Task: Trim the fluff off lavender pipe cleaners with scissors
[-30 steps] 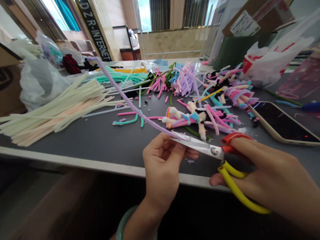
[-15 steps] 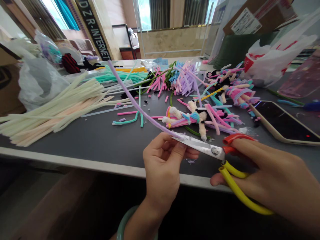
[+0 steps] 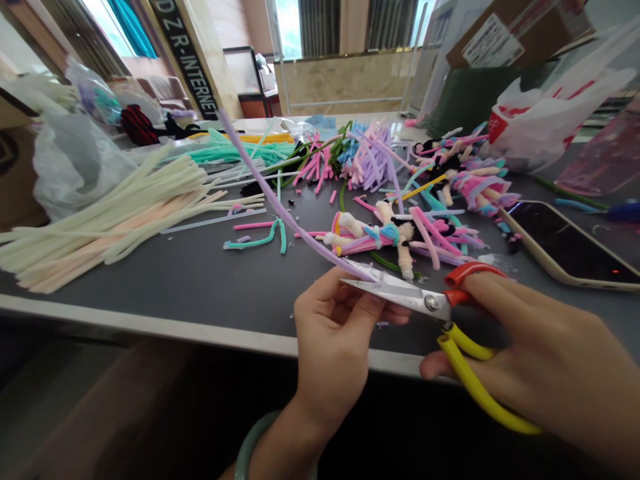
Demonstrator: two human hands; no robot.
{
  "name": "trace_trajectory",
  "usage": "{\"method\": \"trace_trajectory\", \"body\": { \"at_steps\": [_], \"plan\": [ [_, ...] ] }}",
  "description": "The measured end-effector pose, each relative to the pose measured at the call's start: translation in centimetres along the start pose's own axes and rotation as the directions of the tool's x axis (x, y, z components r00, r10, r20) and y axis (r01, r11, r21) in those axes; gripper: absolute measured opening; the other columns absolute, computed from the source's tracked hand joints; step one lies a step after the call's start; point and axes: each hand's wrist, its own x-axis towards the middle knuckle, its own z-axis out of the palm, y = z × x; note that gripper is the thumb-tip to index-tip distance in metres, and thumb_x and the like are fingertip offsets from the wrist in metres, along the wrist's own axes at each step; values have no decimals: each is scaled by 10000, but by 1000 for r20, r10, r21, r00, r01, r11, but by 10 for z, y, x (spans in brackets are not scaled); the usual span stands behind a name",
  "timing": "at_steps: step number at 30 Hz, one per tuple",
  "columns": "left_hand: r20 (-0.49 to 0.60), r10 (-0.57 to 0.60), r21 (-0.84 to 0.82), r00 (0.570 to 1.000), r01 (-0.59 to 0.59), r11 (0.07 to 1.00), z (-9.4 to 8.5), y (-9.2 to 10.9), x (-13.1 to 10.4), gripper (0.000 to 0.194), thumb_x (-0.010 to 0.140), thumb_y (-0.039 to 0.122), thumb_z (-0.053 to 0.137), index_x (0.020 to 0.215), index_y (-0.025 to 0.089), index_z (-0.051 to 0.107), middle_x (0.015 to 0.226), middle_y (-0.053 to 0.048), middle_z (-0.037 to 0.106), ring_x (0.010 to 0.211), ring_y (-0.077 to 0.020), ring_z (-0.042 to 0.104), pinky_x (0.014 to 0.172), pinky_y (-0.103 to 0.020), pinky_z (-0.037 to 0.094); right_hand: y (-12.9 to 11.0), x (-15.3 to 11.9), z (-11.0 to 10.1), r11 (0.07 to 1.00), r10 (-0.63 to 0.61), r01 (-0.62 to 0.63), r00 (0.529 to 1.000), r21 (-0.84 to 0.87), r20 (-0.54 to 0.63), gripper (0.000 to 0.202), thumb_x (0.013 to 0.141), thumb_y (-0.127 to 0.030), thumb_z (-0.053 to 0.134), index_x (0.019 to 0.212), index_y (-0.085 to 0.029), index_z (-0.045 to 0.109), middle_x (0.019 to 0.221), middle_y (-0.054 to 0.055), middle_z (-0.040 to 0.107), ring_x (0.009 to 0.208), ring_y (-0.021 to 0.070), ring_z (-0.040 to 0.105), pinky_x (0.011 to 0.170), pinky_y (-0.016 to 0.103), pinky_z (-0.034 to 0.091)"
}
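Observation:
Between thumb and fingers, my left hand (image 3: 335,327) pinches the lower end of a long lilac pipe cleaner (image 3: 281,210), which curves up and away to the left. My right hand (image 3: 530,340) is closed round the red and yellow handles of a pair of scissors (image 3: 417,298). The blades are slightly parted and lie along the pipe cleaner's lower end, just above my left fingertips. Below them, bits of lilac fluff (image 3: 382,325) lie on the table. A pipe-cleaner doll (image 3: 385,233) with pink and blue parts rests just beyond the scissors.
Cream pipe cleaners (image 3: 100,220) lie in a bundle at left, beside a plastic bag (image 3: 75,160). Turquoise (image 3: 240,150) and lilac bundles (image 3: 375,160) sit farther back. A second doll (image 3: 483,190) and a phone (image 3: 565,243) are on the right. The table's pale edge (image 3: 200,333) runs in front.
My left hand has shifted slightly right, sliding the pipe cleaner's end along the blades. The scissor blades have opened a little. My right hand has barely moved.

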Motion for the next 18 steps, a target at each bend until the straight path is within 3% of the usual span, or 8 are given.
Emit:
{"method": "trace_trajectory", "body": {
  "at_steps": [5, 18],
  "plan": [
    [-32, 2, 40, 999, -1, 999, 2, 1, 0, 193, 765, 13, 725, 704, 195, 745, 584, 59, 726, 518, -83, 688, 549, -142, 604, -5, 5, 3, 999, 41, -42, 996, -2, -78, 599, 874, -781, 318, 872, -222, 533, 684, 74, 637, 489, 244, 622, 419, 365, 462],
    [-23, -7, 34, 1000, 8, 999, 1, 1, 0, 179, 795, 38, 718, 714, 195, 752, 596, 51, 735, 530, -81, 692, 560, -140, 603, -7, 6, 3, 996, 64, -59, 995, 59, -78, 617, 868, -790, 342, 899, -210, 550, 648, 67, 673, 497, 255, 660, 405, 366, 489]
  ]
}}
